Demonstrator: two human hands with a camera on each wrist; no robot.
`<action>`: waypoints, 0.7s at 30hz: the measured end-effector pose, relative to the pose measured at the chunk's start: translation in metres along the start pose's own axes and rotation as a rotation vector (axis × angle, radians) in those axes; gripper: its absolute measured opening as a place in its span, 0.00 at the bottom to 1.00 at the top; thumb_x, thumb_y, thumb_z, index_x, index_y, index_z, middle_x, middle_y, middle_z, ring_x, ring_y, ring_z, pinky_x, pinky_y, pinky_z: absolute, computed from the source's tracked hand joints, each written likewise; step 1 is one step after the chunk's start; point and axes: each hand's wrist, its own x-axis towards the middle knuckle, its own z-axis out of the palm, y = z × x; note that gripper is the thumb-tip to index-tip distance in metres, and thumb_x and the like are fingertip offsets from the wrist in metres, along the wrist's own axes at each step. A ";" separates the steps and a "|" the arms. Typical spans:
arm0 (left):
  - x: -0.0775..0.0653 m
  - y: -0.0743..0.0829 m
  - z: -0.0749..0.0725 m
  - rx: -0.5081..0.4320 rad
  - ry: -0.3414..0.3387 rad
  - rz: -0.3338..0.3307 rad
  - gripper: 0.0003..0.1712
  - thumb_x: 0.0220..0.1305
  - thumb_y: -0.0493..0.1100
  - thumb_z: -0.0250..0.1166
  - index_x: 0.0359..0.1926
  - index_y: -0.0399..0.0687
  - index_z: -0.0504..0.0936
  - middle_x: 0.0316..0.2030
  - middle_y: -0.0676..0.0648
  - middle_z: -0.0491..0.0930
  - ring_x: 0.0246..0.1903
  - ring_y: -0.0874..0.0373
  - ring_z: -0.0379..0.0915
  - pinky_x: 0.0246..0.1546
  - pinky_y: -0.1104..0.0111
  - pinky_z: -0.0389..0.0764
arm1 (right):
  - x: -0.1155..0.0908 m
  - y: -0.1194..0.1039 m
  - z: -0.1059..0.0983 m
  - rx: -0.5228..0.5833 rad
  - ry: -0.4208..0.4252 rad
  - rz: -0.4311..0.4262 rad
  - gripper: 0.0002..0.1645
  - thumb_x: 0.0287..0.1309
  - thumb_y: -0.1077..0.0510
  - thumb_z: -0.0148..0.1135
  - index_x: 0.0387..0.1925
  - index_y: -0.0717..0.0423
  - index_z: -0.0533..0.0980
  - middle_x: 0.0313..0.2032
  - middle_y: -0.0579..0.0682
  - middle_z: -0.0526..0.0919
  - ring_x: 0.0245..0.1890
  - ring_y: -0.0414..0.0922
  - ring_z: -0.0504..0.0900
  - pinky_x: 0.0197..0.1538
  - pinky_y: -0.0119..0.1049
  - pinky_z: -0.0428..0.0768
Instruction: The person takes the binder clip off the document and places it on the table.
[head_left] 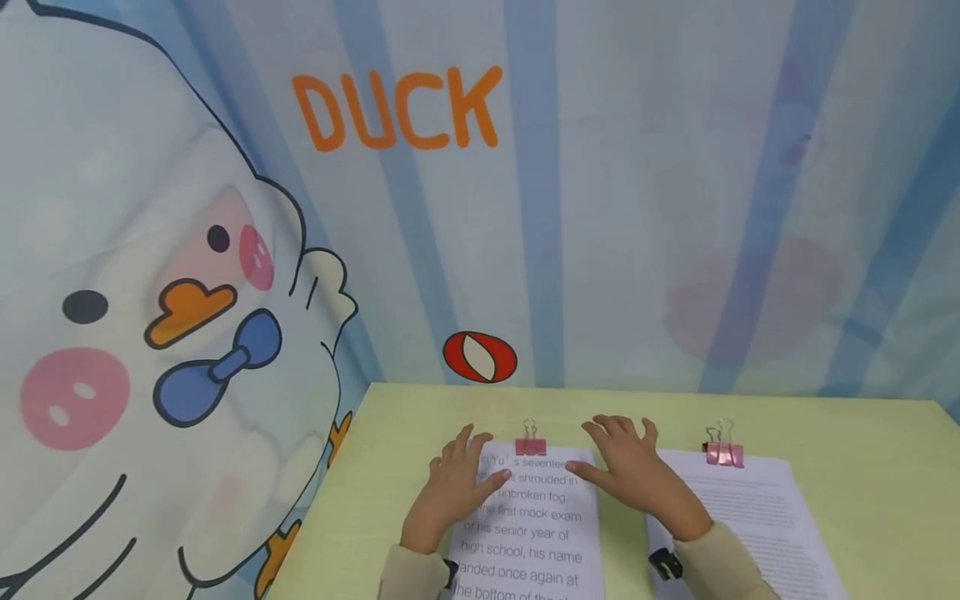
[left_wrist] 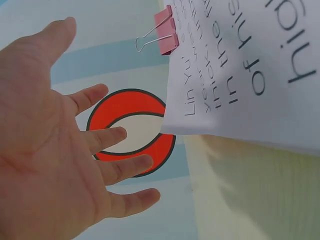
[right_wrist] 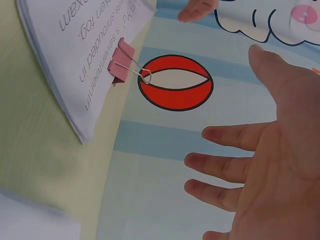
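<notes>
In the head view a paper stack (head_left: 528, 533) with large print lies on the table, a pink binder clip (head_left: 531, 447) at its top edge. My left hand (head_left: 457, 483) hovers at that stack's upper left corner, fingers spread. On the other side, my right hand (head_left: 637, 467) is over the stack's upper right corner and the gap beside it, its fingers spread too. Both wrist views show the left palm (left_wrist: 55, 150) and right palm (right_wrist: 280, 170) apart from the paper, with nothing held. The clip (right_wrist: 121, 61) grips the sheets in the right wrist view.
A second paper stack (head_left: 738, 508) with small print lies to the right, with its own pink binder clip (head_left: 724, 453). Behind the pale yellow table (head_left: 885, 467) hangs a striped curtain (head_left: 600, 208) with a printed duck (head_left: 150, 250) on the left.
</notes>
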 end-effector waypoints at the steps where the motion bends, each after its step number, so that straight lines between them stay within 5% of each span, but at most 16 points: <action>1: 0.001 -0.001 -0.001 -0.011 0.003 -0.006 0.37 0.68 0.63 0.62 0.67 0.46 0.67 0.74 0.33 0.56 0.68 0.31 0.58 0.60 0.32 0.61 | 0.002 0.000 0.001 0.003 -0.001 -0.002 0.40 0.65 0.38 0.63 0.63 0.65 0.73 0.62 0.66 0.73 0.62 0.67 0.69 0.59 0.77 0.49; 8: 0.010 -0.014 -0.009 -0.072 0.029 -0.086 0.30 0.67 0.50 0.68 0.61 0.44 0.67 0.64 0.37 0.68 0.50 0.40 0.70 0.52 0.40 0.70 | 0.018 -0.005 0.007 0.013 0.024 -0.015 0.35 0.66 0.41 0.63 0.62 0.65 0.74 0.61 0.65 0.75 0.62 0.66 0.69 0.60 0.76 0.51; 12: 0.013 -0.021 -0.011 -0.063 0.017 -0.112 0.27 0.67 0.46 0.67 0.61 0.44 0.67 0.61 0.37 0.71 0.48 0.41 0.71 0.50 0.41 0.71 | 0.027 -0.008 0.010 0.034 0.025 -0.023 0.34 0.67 0.42 0.62 0.61 0.64 0.74 0.61 0.65 0.75 0.62 0.66 0.69 0.60 0.76 0.51; 21: 0.018 -0.035 -0.009 -0.126 0.012 -0.052 0.20 0.67 0.36 0.64 0.57 0.44 0.68 0.56 0.36 0.75 0.46 0.43 0.72 0.47 0.45 0.74 | 0.041 -0.003 0.022 0.068 0.030 0.014 0.32 0.68 0.43 0.61 0.60 0.64 0.75 0.61 0.65 0.75 0.63 0.66 0.68 0.61 0.75 0.51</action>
